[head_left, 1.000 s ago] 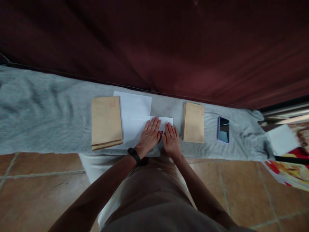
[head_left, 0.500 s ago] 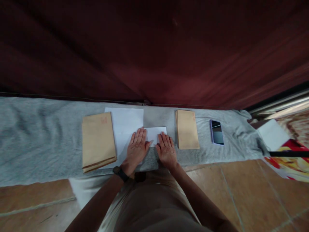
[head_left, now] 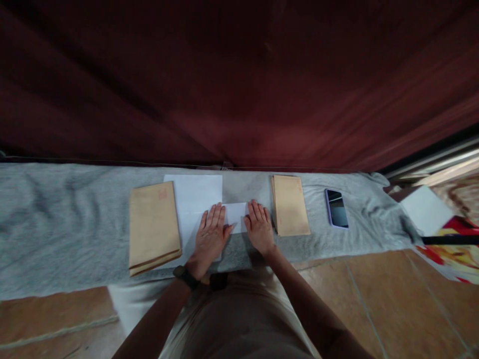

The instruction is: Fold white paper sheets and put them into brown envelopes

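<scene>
A small folded white paper (head_left: 235, 217) lies in front of me, between my two hands. My left hand (head_left: 211, 233) rests flat, its fingers stretched over the paper's left end and the edge of the larger white sheets (head_left: 192, 199). On the right end of the folded paper lies my right hand (head_left: 259, 227), palm down with fingers extended. Brown envelopes (head_left: 153, 222) in a stack partly cover the white sheets on the left. A second, smaller stack of brown envelopes (head_left: 291, 205) lies just right of my right hand.
A grey cloth (head_left: 75, 219) covers the narrow work surface. Toward the right end lies a phone (head_left: 337, 208) in a purple case. A dark red curtain (head_left: 239, 89) hangs behind the surface. A white box-like object (head_left: 426, 209) and a colourful printed bag (head_left: 458, 249) are at the far right.
My right hand has slid a little to the right along the folded paper, baring more of its middle. My left hand stays nearly in place. The whole view has shifted slightly.
</scene>
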Available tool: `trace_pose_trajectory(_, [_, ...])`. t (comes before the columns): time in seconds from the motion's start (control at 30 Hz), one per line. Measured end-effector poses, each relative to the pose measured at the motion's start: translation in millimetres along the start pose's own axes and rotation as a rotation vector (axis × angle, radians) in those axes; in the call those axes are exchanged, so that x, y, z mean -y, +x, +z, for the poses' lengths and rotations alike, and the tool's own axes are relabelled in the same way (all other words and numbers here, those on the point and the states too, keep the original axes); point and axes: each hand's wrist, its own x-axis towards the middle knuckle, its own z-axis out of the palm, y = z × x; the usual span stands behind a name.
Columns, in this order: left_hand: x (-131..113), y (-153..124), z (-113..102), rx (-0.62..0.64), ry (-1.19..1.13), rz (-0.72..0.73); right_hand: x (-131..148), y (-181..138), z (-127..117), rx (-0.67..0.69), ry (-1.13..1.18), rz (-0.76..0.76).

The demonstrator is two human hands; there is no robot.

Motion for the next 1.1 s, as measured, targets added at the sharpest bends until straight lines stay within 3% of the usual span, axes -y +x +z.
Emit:
trace_pose_trajectory(0.17, [5.4,0.1,-2.7,0.003,0.004,-0.007,-4.5,7.3,-5.0,0.015,0.014,-0.003])
trace_pose_trajectory(0.57, [10.0,4.2,-3.9,0.04,-0.077,-0.015,-11.1,67.9,-41.2,0.284,-0.049,0.006])
trace_pose_trajectory(0.67, [12.7,9.6,-8.8,0.0,-0.157,-0.028,-11.6,73.0,-51.5,0.308,-0.004,-0.003])
trace_pose_trajectory(0.83, [9.7,28.8,-40.2,-0.165,-0.305,-0.03,-12.0,71.9,-88.2,0.192,0.196,-0.064])
trace_pose_trajectory(0.97, [2.4,35.7,-74.2,-0.305,-0.254,0.05,-8.9,59.7,-120.8,0.02,0.295,-0.133])
trace_pose_trajectory(1.1, [-2.5,19.2,-78.5,-0.291,-0.202,0.151,-8.5,25.2,-114.8,-0.053,0.261,-0.168])
